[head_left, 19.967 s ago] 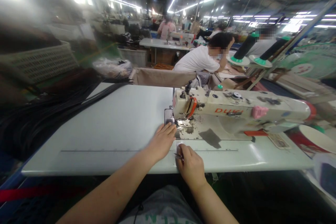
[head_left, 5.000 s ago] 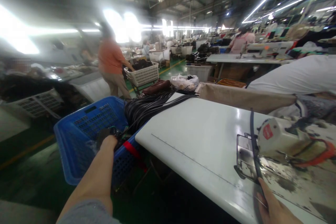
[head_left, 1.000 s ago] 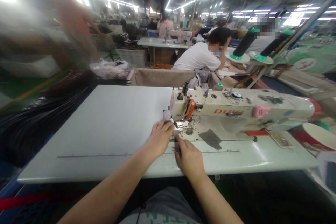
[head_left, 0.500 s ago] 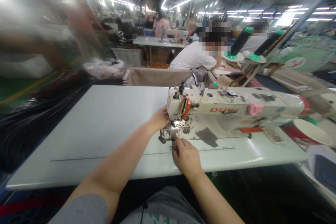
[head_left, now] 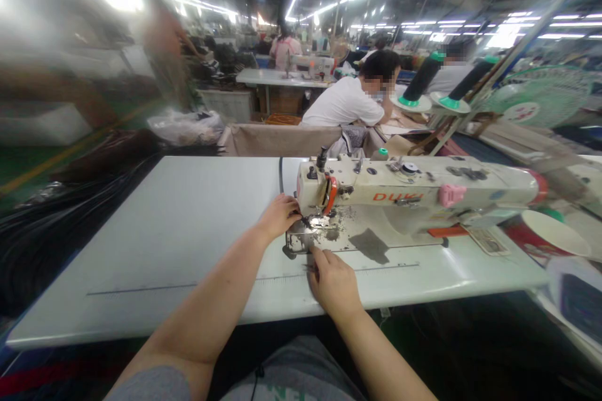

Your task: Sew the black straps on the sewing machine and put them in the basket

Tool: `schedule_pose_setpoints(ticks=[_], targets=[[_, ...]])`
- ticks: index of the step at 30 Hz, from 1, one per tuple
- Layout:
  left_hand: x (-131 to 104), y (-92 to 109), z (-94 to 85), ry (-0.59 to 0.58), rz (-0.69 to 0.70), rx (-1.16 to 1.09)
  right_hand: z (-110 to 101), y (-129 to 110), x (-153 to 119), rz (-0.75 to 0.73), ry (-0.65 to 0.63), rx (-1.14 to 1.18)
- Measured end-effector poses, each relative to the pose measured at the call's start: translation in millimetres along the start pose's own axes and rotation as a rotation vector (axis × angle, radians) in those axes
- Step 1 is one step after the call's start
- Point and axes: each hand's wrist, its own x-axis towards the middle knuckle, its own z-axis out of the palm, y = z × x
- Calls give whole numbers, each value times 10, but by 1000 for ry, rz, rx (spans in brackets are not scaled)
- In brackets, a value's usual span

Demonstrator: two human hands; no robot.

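Note:
A white sewing machine [head_left: 390, 191] with orange lettering stands on a pale table [head_left: 155, 232]. My left hand [head_left: 278, 216] is beside the needle area, its fingers pinched on the end of a thin black strip [head_left: 281, 174] that runs back over the table. Just in front of the machine's metal plate [head_left: 301, 241] rests my right hand [head_left: 332, 272], fingers curled together around a small dark pointed item [head_left: 310, 267], perhaps snips; most of it is hidden by the hand.
Black strips [head_left: 70, 232] hang in a pile at the left. Behind the table are a beige cloth bin [head_left: 282, 138] and a person in a white shirt [head_left: 341, 100]. Two black thread cones [head_left: 426, 78] and a green fan [head_left: 531, 103] are at the right.
My left hand has shifted slightly left and out from behind the machine head. The black strip now shows behind it. My right hand has hardly moved.

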Motion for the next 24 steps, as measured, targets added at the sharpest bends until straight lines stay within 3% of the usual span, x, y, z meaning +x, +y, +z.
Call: schedule_pose_setpoints(ticks=[7,15,24], targets=[[-271,213,8,40,-149,-37,19,6,-3,-5,15,11],[-311,359,50,63,-271,-73,-6,-8,-6,14,7,26],[-492,752,141,31,-491,-190,-8,71,47,168,99,310]])
